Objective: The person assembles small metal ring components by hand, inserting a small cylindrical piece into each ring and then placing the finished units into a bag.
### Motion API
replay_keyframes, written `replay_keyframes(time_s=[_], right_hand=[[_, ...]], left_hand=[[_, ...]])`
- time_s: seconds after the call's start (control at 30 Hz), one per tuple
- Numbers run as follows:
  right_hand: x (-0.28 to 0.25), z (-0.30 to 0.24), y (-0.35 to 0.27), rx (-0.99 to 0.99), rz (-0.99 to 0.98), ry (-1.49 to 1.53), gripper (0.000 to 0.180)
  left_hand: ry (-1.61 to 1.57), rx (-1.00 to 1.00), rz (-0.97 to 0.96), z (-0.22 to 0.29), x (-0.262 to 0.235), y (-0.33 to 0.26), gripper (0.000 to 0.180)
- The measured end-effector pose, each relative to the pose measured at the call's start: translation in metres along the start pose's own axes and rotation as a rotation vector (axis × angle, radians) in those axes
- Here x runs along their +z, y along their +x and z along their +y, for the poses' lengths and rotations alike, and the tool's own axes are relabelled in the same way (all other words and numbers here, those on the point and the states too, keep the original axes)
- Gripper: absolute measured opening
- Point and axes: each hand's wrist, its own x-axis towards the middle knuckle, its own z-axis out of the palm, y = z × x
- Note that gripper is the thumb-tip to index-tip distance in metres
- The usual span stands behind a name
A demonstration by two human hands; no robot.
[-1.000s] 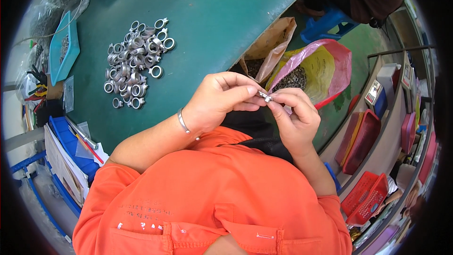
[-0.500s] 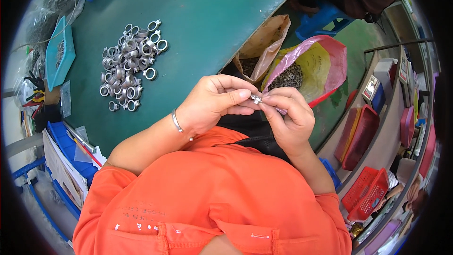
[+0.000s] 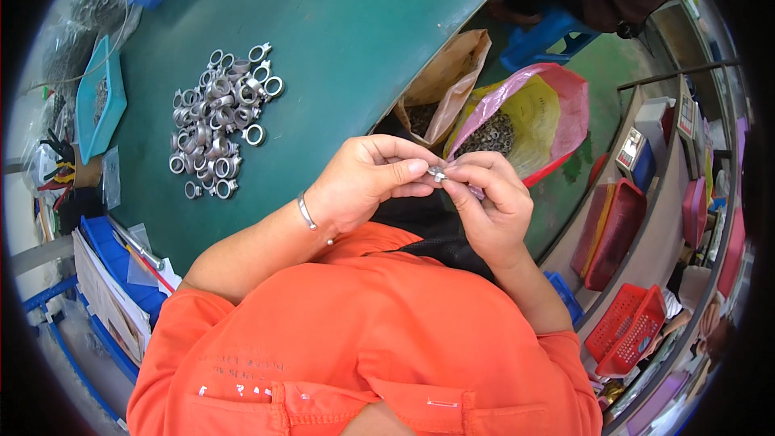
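A small metal ring clamp (image 3: 437,173) is pinched between my two hands, above my lap by the table's edge. My left hand (image 3: 370,171), with a silver bangle at the wrist, grips one side of it between thumb and fingers. From the other side my right hand (image 3: 494,198) holds it with thumb and fingertips. The fingers hide most of its shape. To the left, a heap of similar grey metal ring clamps (image 3: 216,117) lies on the green table (image 3: 323,40). Just beyond my right hand stands an open pink-and-yellow sack (image 3: 557,125) containing many small metal parts.
A brown paper-like bag (image 3: 452,73) stands between table and sack. Behind it is a blue stool (image 3: 537,44) beside a seated person in dark clothes. A turquoise tray (image 3: 113,105) lies at the far left. Red baskets (image 3: 626,331) and bins fill a shelf on the right.
Both hands stay together on the small metal piece, with only slight finger movement. The whole view has shifted a little.
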Motion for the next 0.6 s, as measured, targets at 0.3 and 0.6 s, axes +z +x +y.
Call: replay_keyframes(time_s=[0.3, 0.6], right_hand=[[-0.011, 0.002, -0.001, 0.085, 0.049, -0.054, 0.009], [-0.122, 0.011, 0.001, 0.241, 0.786, 0.053, 0.012]], left_hand=[[0.113, -0.064, 0.038, -0.017, -0.013, 0.013, 0.020], [0.289, -0.034, 0.120, -0.023, -0.021, 0.020, 0.016]])
